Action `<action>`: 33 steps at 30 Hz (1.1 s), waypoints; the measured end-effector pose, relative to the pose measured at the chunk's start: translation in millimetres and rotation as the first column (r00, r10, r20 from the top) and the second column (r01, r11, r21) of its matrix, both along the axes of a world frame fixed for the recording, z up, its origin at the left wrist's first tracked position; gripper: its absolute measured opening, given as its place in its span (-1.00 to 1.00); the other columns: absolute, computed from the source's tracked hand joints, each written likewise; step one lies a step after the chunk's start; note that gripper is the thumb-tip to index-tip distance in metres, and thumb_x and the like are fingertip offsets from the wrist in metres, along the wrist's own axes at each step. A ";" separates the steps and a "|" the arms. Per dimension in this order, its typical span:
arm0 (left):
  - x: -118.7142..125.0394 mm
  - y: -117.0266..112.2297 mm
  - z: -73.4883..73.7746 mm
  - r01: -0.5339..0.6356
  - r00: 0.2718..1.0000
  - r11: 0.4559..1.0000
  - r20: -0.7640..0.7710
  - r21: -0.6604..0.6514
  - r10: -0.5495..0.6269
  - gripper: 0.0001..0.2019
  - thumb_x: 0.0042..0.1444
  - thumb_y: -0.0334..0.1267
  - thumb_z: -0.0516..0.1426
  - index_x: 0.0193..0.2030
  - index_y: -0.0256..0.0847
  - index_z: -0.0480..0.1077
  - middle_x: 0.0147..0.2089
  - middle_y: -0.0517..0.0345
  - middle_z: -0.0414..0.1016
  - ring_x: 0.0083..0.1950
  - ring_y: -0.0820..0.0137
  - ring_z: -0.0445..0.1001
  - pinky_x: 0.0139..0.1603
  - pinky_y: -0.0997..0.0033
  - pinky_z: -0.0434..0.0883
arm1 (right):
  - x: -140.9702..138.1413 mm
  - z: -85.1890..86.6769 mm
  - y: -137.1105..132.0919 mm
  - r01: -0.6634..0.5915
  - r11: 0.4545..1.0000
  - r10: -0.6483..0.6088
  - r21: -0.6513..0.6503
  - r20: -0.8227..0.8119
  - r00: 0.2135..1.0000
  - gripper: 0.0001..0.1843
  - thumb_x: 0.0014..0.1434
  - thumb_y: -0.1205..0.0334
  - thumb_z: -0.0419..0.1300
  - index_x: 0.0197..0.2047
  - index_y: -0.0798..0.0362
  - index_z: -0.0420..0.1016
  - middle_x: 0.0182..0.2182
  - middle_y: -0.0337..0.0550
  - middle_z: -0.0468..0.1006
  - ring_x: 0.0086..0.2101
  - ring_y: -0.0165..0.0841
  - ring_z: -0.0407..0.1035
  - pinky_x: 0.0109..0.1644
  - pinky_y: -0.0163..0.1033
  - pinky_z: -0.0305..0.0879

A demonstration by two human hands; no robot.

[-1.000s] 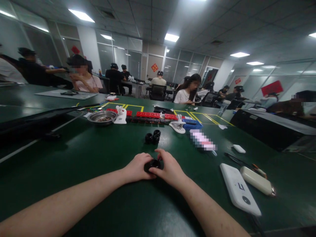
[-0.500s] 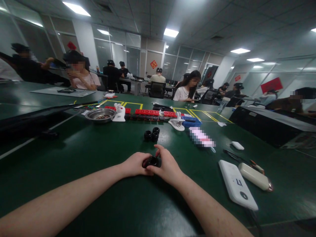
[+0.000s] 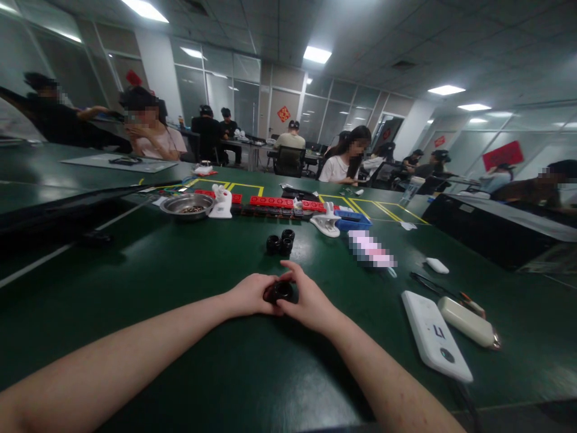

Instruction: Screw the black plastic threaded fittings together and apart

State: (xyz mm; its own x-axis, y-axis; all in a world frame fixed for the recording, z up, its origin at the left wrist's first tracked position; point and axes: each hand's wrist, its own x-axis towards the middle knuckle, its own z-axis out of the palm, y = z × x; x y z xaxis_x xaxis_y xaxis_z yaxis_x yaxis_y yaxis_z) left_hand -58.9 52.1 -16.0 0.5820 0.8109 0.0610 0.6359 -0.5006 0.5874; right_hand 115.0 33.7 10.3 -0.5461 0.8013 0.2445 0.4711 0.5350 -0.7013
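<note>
Just above the green table, my left hand (image 3: 253,294) is closed round the left side of a black hollow round part (image 3: 283,291). Its open end faces up toward me. My right hand (image 3: 311,299) grips the same part from the right, thumb at the near rim and index finger raised over the far side. The part's lower side is hidden by the hands. Beyond them stands a small cluster of similar black round parts (image 3: 280,242), close together on the table.
Behind are a metal bowl (image 3: 187,207) of small pieces, white stands (image 3: 222,202), a red strip (image 3: 273,202) and a blue tray (image 3: 354,221). At right lie a white power bank (image 3: 435,337), a cream device (image 3: 466,322) and a black case (image 3: 491,231). People sit beyond.
The black part has tilted slightly so its open end shows more from above. Both hands still hold it; the right index finger has bent in toward it. The view has shifted slightly.
</note>
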 end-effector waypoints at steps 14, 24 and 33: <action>0.4 -0.7 0.2 0.011 1.000 1.000 -0.020 0.014 -0.011 -0.57 -0.20 0.02 0.19 -0.23 -0.21 0.33 -0.42 0.24 0.35 -0.41 0.37 0.36 -0.45 0.51 0.17 | 1.0 0.1 -2.0 -0.014 0.999 0.012 0.051 0.029 1.000 -0.25 -0.12 0.36 0.21 0.14 0.00 0.00 -0.08 -0.10 0.30 -0.04 -0.28 0.20 0.06 -0.11 0.10; -33.8 17.7 4.5 -0.339 0.910 0.936 0.284 0.095 0.301 -0.58 0.10 0.03 -0.09 -0.02 -0.22 0.20 -0.47 0.26 0.23 -0.44 0.42 0.26 -0.43 0.47 0.21 | 1.9 -3.9 0.4 0.105 0.990 -0.104 0.092 -0.016 0.994 -0.31 -0.06 0.10 0.22 0.11 0.03 0.05 -0.12 -0.09 0.30 -0.08 -0.27 0.20 0.01 -0.11 0.15; -22.7 9.4 7.0 -0.369 0.920 0.912 0.210 0.178 0.331 -0.59 0.12 -0.15 -0.03 0.12 -0.11 0.13 -0.52 0.31 0.23 -0.51 0.47 0.25 -0.46 0.50 0.22 | -0.6 -3.0 -2.4 0.087 0.988 -0.093 0.128 0.042 0.995 -0.26 -0.07 0.04 0.22 0.13 0.07 0.03 -0.11 -0.06 0.31 -0.10 -0.27 0.22 -0.01 -0.11 0.16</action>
State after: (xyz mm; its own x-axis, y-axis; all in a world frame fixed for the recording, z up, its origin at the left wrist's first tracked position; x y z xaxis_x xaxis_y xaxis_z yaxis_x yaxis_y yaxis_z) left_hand -81.5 61.5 -9.0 0.2284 0.9178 0.3248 0.6916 -0.3878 0.6093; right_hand 114.5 31.4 7.3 -0.4867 0.8120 0.3220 0.5522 0.5716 -0.6069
